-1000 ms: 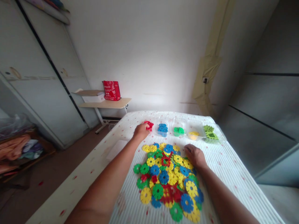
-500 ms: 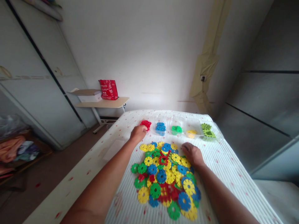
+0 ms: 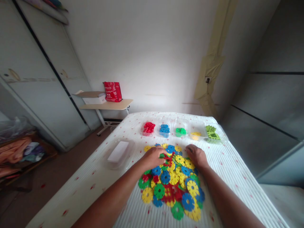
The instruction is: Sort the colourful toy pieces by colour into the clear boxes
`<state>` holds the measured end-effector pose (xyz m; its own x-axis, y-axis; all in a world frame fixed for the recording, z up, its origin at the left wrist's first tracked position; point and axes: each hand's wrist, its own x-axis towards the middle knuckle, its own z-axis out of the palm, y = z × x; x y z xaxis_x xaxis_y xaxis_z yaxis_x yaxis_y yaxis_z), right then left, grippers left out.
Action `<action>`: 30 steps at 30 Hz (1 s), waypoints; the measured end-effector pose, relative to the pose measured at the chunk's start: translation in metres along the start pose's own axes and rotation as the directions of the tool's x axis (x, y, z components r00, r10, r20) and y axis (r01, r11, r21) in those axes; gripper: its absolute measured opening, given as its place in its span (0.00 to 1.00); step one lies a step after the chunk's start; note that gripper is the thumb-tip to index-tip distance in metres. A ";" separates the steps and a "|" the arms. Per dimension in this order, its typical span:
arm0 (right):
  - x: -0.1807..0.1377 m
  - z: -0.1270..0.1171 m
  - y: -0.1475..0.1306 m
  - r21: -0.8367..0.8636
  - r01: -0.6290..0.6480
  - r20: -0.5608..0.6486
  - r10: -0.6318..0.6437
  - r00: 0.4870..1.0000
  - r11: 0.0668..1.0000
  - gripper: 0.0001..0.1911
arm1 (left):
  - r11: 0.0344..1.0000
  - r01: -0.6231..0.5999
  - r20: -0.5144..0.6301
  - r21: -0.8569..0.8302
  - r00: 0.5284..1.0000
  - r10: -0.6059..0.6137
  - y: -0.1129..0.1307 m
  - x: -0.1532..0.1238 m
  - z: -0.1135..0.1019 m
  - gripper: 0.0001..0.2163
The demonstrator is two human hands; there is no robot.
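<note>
Left hand (image 3: 154,156) is resting knuckles-up on the far-left part of a pile of flat plastic gear-shaped discs (image 3: 174,178) in yellow, blue, green and red. Its fingers are curling down into the pieces, just beside a red open-frame plastic piece (image 3: 168,159) lying on top. Whether the fingers are clamped on a disc or merely pressing on the heap cannot be told, as the fingertips are hidden under the hand.

Right hand (image 3: 196,155) is lying palm-down on the far-right edge of the same pile. Its fingers are bent and pointing toward the left hand, with the red frame piece between the two. Its grip cannot be read either.

The pile is sitting on a bed with a white ribbed cover flecked with red (image 3: 225,171), between the forearms and stretching back toward the person.

Beyond the hands and apart from the pile, a row of small clear plastic tubs (image 3: 201,129) is running across the bed. From left to right these are holding red pieces (image 3: 148,127), blue pieces (image 3: 164,129), green pieces (image 3: 180,130), yellow pieces (image 3: 195,135) and lime-green pieces (image 3: 212,132).

Left of the left hand, a shallow clear plastic box with a white panel (image 3: 128,148) is lying on the cover.

Past the bed's far-left corner, a pale wooden side table (image 3: 106,105) is standing against the wall, carrying a red bag (image 3: 113,91) and a flat white box (image 3: 93,100).
</note>
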<state>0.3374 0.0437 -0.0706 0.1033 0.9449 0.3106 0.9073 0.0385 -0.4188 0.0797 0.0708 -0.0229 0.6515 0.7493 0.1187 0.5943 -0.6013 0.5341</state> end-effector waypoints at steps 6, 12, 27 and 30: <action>0.000 -0.003 -0.003 -0.013 -0.015 0.025 0.015 1.000 1.000 0.13 | 0.974 0.071 0.015 0.214 0.997 -0.076 0.007 0.012 0.018 0.13; 0.000 -0.003 -0.003 0.005 -0.026 0.020 0.026 0.999 1.000 0.12 | 0.953 0.106 0.035 0.283 0.992 -0.121 0.007 0.017 0.021 0.13; 0.000 0.000 -0.001 -0.002 -0.005 -0.014 0.005 1.000 1.000 0.13 | 0.949 0.113 0.003 0.293 0.993 -0.119 0.025 0.018 0.017 0.10; 0.000 0.000 -0.001 -0.005 -0.001 0.000 0.001 1.000 1.000 0.13 | 0.951 0.184 -0.066 0.248 0.983 -0.173 0.020 0.018 0.010 0.07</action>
<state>0.3364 0.0436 -0.0703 0.1044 0.9448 0.3104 0.9091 0.0359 -0.4150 0.1077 0.0693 -0.0181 0.5067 0.8585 0.0792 0.8018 -0.5030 0.3226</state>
